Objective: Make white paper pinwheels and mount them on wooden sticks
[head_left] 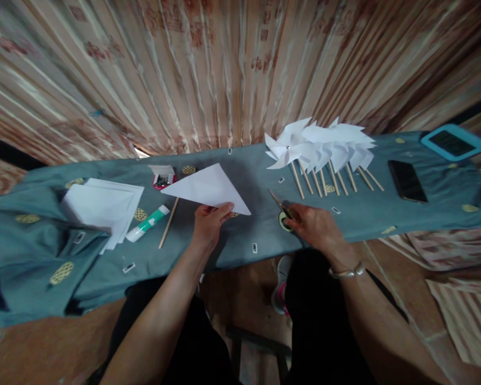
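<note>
At the left end of the table, a loose stack of white paper sheets [100, 206] lies on the green tablecloth [236, 250], which is printed with pineapples. Just right of the stack is a white and green glue stick [148, 223], lying at a slant. Beyond it stands a small red box [163, 177], lid open, with small metallic pieces inside; these are too small to identify. A wooden stick [168, 223] lies between the glue stick and the left hand [208, 227], its far end meeting the edge of the white paper triangle [210, 187].

The triangle is raised over the middle of the table. The left hand pinches it near its lower edge, thumb on top. To its right, the right hand [318, 224] grasps the scissors [279, 203] by the handles, blades directed away from the person and toward the left, well apart from the paper. A metal bracelet [347, 271] is worn on the right wrist.

Beyond the right hand, white paper pinwheels [291, 151] on wooden sticks lie in an overlapping row. Further right are a black smartphone [407, 181] and, at the far corner, a blue-framed tablet [454, 142].
</note>
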A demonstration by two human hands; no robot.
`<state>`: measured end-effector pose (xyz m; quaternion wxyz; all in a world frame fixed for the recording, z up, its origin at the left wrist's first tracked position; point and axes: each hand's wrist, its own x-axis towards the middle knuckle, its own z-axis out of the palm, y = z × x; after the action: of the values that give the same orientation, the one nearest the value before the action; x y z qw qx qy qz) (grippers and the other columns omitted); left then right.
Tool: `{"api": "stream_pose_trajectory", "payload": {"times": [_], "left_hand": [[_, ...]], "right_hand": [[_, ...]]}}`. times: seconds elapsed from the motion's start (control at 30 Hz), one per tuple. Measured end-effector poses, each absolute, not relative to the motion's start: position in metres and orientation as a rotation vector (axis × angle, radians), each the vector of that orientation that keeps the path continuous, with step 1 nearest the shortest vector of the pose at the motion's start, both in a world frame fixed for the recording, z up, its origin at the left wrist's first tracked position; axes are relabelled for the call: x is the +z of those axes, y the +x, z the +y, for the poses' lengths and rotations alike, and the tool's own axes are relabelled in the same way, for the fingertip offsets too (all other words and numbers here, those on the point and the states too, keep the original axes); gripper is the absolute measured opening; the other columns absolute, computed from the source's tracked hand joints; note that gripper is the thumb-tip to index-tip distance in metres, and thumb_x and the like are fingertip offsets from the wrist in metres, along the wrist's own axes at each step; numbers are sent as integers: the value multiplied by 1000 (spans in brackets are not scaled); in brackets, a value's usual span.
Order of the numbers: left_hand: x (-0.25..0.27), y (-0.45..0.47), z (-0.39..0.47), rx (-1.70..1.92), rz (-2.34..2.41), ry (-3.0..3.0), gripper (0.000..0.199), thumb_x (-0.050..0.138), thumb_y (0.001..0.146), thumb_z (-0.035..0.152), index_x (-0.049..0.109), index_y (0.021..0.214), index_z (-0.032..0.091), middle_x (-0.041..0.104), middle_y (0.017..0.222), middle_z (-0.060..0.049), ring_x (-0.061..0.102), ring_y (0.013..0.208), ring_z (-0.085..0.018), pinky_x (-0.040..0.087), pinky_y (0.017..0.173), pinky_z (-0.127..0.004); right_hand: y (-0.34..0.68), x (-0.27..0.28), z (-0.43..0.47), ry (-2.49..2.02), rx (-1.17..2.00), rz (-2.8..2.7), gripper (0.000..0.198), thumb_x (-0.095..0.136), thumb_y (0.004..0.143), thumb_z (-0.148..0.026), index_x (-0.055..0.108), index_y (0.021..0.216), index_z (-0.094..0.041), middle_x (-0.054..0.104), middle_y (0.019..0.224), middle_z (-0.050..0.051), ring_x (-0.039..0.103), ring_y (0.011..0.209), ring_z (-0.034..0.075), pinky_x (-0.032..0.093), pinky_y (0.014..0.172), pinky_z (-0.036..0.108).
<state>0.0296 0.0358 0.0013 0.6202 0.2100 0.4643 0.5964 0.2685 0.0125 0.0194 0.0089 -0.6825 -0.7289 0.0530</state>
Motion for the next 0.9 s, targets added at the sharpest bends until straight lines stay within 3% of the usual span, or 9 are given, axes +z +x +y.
{"api": "stream_pose_trajectory", "payload": {"times": [0.2, 0.3, 0.4, 0.5, 0.6, 0.77, 0.9], "left_hand": [[-1, 37, 38, 1385, 1011, 526, 36, 90, 40, 20, 69, 68, 15, 70, 68, 0, 65, 67, -14, 52, 74, -31], [-1, 35, 43, 1389, 1004, 484, 31, 87, 43, 16, 69, 68, 16, 71, 69, 1, 65, 67, -13, 52, 72, -28], [0, 31, 49, 1398, 981, 424, 24, 83, 47, 13, 69, 67, 16, 70, 69, 2, 65, 68, -12, 52, 71, -27], [2, 30, 54, 1430, 950, 410, 22, 79, 52, 10, 69, 68, 19, 71, 72, 3, 66, 72, -13, 53, 77, -28], [4, 30, 57, 1458, 930, 402, 23, 78, 53, 8, 69, 70, 20, 72, 74, 3, 67, 74, -13, 53, 79, -29], [6, 28, 61, 1472, 901, 369, 24, 79, 51, 8, 69, 70, 16, 71, 71, 3, 66, 70, -11, 53, 74, -24], [7, 27, 62, 1442, 884, 356, 21, 79, 50, 9, 67, 66, 14, 68, 64, 4, 62, 62, -8, 51, 64, -20]], "right_hand": [[267, 14, 10, -2072, 250, -2221, 25, 63, 81, -23, 66, 105, -18, 76, 89, 11, 71, 76, 25, 44, 63, 31], [265, 12, 11, -1875, 697, -1772, 22, 70, 74, -26, 69, 96, -21, 76, 82, 7, 70, 74, 23, 49, 62, 31], [254, 9, 9, -1494, 1317, -1235, 36, 80, 65, -35, 69, 96, -23, 75, 83, 4, 70, 70, 20, 49, 53, 27], [237, 6, 6, -1267, 1654, -889, 42, 87, 57, -34, 72, 95, -24, 76, 84, 3, 70, 72, 18, 54, 60, 27], [220, 3, 2, -1152, 1782, -754, 39, 90, 56, -36, 75, 90, -25, 75, 86, 3, 68, 71, 16, 56, 68, 28], [208, 5, -4, -1060, 1915, -802, 39, 84, 65, -48, 74, 94, -25, 72, 79, 3, 62, 65, 13, 47, 55, 22], [206, 6, -8, -1052, 1885, -1033, 46, 73, 73, -59, 72, 100, -22, 70, 81, 4, 59, 67, 13, 46, 59, 25]]}}
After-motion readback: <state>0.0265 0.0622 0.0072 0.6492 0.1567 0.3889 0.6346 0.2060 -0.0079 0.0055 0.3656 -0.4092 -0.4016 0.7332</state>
